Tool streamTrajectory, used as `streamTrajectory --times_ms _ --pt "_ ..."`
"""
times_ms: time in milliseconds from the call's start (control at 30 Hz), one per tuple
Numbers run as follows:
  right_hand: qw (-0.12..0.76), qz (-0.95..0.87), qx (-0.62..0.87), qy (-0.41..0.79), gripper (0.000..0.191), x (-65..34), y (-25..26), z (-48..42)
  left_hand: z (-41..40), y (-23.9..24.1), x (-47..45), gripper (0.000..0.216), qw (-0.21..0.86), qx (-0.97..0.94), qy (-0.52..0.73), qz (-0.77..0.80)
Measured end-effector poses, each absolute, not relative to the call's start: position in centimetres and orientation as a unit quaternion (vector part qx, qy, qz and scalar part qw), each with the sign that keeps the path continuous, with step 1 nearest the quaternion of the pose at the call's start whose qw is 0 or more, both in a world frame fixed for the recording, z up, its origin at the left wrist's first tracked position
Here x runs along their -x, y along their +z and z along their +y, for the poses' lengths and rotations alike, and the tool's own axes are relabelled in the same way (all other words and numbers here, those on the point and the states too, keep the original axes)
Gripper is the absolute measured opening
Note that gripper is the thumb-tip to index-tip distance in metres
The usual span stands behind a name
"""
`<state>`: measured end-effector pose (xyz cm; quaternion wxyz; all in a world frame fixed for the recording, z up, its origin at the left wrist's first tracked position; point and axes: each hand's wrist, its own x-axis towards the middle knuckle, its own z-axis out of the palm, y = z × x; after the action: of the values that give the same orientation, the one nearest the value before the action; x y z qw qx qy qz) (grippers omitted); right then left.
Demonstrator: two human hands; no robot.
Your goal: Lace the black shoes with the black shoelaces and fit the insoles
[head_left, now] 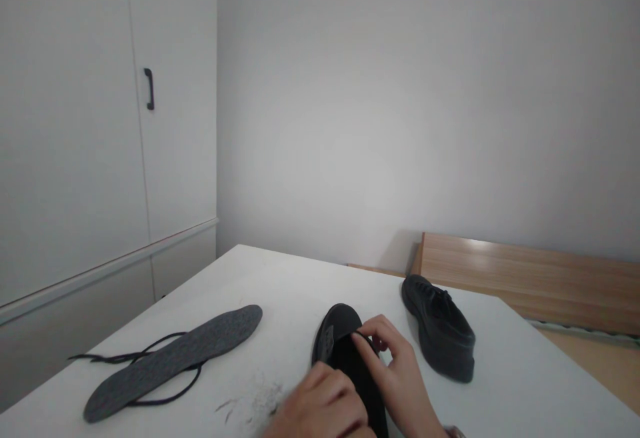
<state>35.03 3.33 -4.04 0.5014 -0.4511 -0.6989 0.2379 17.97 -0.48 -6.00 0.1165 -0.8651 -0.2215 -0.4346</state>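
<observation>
A black shoe lies on the white table in front of me, toe pointing away, with no lace in its visible eyelets. My right hand pinches the right edge of its opening between thumb and fingers. Curled over the left side of the same shoe is my left hand, closed on it, its fingertips hidden. Between the hands a dark inner surface of the shoe shows. Off to the left rests a grey felt-like insole, lying across a loose black shoelace.
A second black shoe, laced, stands on the white table to the right. Dark crumbs of dirt are scattered left of my hands. Beyond the table are a wooden board and a white cabinet.
</observation>
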Motion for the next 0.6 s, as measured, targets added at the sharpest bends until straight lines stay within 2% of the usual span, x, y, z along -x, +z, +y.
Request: streamTrajectory --times_ms 67,133,233,300,433,600 --pt "0.515 -0.658 0.469 0.284 0.031 -34.8 -3.9 3.7 0.2 -3.1 -14.6 0.021 0.072 0.88 -0.412 -0.224" --pt "0.516 -0.628 0.482 0.327 0.037 -34.7 -3.9 4.2 1.9 -1.3 -10.6 0.026 0.037 0.85 -0.345 -0.398" --pt "0.512 -0.609 0.482 0.367 0.041 -34.8 -4.1 4.8 5.0 -1.2 -5.0 0.027 0.047 0.764 -0.138 -0.629" --pt "0.516 -0.606 0.469 0.383 0.04 -34.9 -4.2 5.0 6.4 -2.3 -2.3 0.03 0.039 0.731 -0.084 -0.676" --pt "0.528 -0.618 0.44 0.381 0.041 -35.1 -4.4 4.6 7.0 -3.8 -0.3 0.031 0.021 0.726 -0.064 -0.684" --pt "0.539 -0.641 0.422 0.347 0.037 -35.9 -4.6 3.8 6.5 -2.0 -0.6 0.022 0.023 0.733 -0.116 -0.67"
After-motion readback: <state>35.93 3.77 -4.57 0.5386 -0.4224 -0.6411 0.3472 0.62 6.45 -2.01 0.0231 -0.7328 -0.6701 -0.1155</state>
